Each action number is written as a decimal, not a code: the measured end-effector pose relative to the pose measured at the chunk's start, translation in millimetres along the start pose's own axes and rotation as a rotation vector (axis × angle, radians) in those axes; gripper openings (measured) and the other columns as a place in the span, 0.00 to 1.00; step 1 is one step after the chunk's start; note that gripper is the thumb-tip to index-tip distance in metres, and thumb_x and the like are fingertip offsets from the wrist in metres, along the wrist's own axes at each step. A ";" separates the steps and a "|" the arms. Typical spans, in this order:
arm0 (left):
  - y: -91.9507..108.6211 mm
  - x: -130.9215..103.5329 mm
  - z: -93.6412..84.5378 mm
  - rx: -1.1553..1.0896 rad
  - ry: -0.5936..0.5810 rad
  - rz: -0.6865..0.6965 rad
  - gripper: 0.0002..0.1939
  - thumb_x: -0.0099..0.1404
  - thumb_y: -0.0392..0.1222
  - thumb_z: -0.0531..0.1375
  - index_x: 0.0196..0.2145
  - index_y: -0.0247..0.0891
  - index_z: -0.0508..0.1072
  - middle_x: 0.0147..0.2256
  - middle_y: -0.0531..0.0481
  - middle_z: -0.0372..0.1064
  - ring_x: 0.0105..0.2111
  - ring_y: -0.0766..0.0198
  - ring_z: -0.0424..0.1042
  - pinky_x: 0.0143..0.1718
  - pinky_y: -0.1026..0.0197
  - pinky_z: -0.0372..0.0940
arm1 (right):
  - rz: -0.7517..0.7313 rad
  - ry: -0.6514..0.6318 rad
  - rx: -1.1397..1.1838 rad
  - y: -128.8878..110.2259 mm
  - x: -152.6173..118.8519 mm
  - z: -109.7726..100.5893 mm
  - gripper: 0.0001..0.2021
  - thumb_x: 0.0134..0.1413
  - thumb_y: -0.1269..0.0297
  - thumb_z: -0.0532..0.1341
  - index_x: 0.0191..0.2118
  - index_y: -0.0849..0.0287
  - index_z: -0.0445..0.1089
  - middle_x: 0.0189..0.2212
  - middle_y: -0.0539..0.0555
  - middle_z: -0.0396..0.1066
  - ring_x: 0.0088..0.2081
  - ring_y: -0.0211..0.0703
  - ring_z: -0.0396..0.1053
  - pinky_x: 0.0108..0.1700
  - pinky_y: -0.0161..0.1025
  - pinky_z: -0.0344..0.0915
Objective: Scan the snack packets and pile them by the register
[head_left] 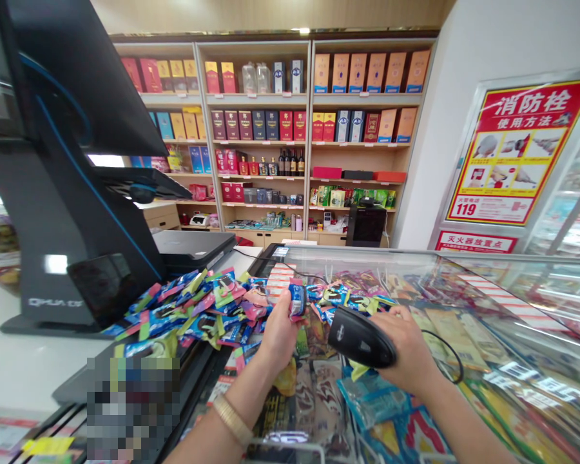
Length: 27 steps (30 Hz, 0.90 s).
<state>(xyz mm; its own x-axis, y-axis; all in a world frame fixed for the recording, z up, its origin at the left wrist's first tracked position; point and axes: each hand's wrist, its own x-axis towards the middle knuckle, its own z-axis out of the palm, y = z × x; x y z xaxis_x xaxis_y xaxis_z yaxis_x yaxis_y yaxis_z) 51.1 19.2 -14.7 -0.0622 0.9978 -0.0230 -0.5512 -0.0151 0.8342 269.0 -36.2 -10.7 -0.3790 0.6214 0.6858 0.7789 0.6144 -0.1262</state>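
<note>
My left hand [279,338] pinches a small blue and pink snack packet [298,299] between thumb and fingers. My right hand [412,353] is wrapped round a black barcode scanner [362,338]; its head points toward the left hand, and a dark cable [457,357] curls out beside the wrist. A heap of similar packets [188,309] in blue, pink and green spreads to the left of my hands. Several more packets [336,294] lie just beyond the scanner, on the glass.
A glass-topped freezer [464,274] with bagged goods inside lies under my hands. On the left a dark checkout terminal [77,258] stands on a white counter [19,367]. Shelves [309,143] of boxes and bottles line the back; a red sign [517,154] hangs right.
</note>
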 end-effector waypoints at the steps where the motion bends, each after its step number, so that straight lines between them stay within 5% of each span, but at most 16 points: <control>1: 1.5 0.4 -1.0 0.057 -0.014 0.029 0.20 0.57 0.54 0.61 0.39 0.35 0.71 0.30 0.50 0.71 0.28 0.64 0.71 0.26 0.65 0.63 | -0.005 0.021 0.000 1.2 0.0 -0.4 0.03 0.40 0.68 0.56 0.27 0.56 0.64 0.22 0.48 0.66 0.26 0.39 0.60 0.38 0.40 0.50; 8: 43.7 -2.9 -13.9 1.096 -0.161 0.466 0.23 0.57 0.40 0.57 0.52 0.41 0.70 0.42 0.48 0.73 0.41 0.58 0.71 0.47 0.57 0.62 | 0.011 0.121 -0.105 21.2 -2.1 -5.0 0.08 0.44 0.65 0.58 0.34 0.56 0.69 0.27 0.51 0.71 0.30 0.42 0.66 0.39 0.41 0.52; 14: 57.6 -15.1 -20.5 1.921 -0.198 0.406 0.20 0.55 0.37 0.57 0.46 0.41 0.74 0.44 0.40 0.72 0.48 0.46 0.70 0.52 0.44 0.57 | 0.072 0.203 -0.247 50.4 -8.4 -7.5 0.08 0.43 0.65 0.59 0.34 0.56 0.70 0.29 0.51 0.73 0.31 0.43 0.68 0.39 0.40 0.54; 21: 54.0 -20.4 -24.3 2.150 -0.317 0.291 0.20 0.48 0.33 0.62 0.41 0.38 0.77 0.48 0.34 0.68 0.53 0.41 0.63 0.51 0.45 0.56 | 0.214 0.318 -0.361 74.6 -16.6 -12.3 0.08 0.47 0.62 0.59 0.34 0.57 0.70 0.30 0.53 0.75 0.31 0.45 0.69 0.38 0.40 0.56; 24: 48.4 -23.2 -17.7 2.089 -0.256 0.386 0.23 0.49 0.40 0.65 0.45 0.39 0.75 0.48 0.37 0.67 0.52 0.42 0.63 0.51 0.45 0.56 | 0.255 0.378 -0.370 79.6 -17.2 -11.3 0.08 0.47 0.58 0.59 0.32 0.56 0.70 0.27 0.53 0.74 0.30 0.46 0.69 0.37 0.40 0.56; 27: 32.8 -29.0 -5.3 1.895 -0.277 0.540 0.16 0.55 0.42 0.64 0.43 0.41 0.75 0.45 0.43 0.68 0.49 0.49 0.64 0.50 0.49 0.57 | 0.262 0.365 -0.371 80.1 -16.7 -8.1 0.08 0.46 0.58 0.60 0.29 0.56 0.69 0.27 0.53 0.74 0.30 0.45 0.69 0.36 0.39 0.55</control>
<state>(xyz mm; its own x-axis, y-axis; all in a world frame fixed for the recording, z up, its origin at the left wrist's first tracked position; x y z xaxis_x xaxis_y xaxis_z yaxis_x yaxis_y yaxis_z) 30.4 -10.6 10.4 0.3204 0.8980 0.3018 0.9159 -0.3750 0.1435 341.8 -1.3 -26.5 -0.0048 0.4813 0.8766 0.9714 0.2102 -0.1101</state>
